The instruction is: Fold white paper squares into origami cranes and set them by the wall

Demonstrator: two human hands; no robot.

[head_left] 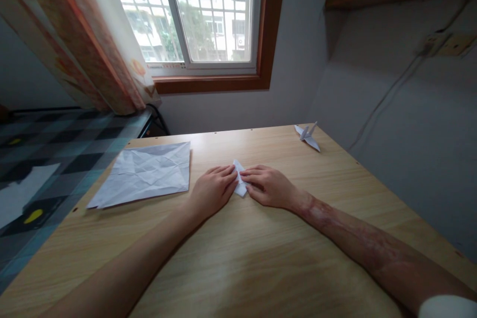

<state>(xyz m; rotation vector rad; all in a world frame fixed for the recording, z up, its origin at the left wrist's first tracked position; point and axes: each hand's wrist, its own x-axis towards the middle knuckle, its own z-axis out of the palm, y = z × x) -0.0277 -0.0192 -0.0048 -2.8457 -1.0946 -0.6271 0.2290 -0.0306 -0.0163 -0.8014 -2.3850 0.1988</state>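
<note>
A small strip of folded white paper [240, 189] lies on the wooden table between my two hands. From the left, my left hand [214, 189] holds the paper's edge down, its fingers close together and its thumb near the lower part. On the opposite edge, my right hand [269, 186] grips the paper with bent fingertips and thumb. Both sets of fingers cover part of the folds. To the left of my left hand is a stack of creased white paper sheets [149, 171]. A folded paper crane [308, 138] stands near the far right corner.
The wooden table [231, 263] reaches a wall below a barred window [216, 15]. At left are a checked bed cover [93, 131] with white paper [32, 191] on it and a curtain [85, 35]. A cable [387, 94] hangs from an outlet at right.
</note>
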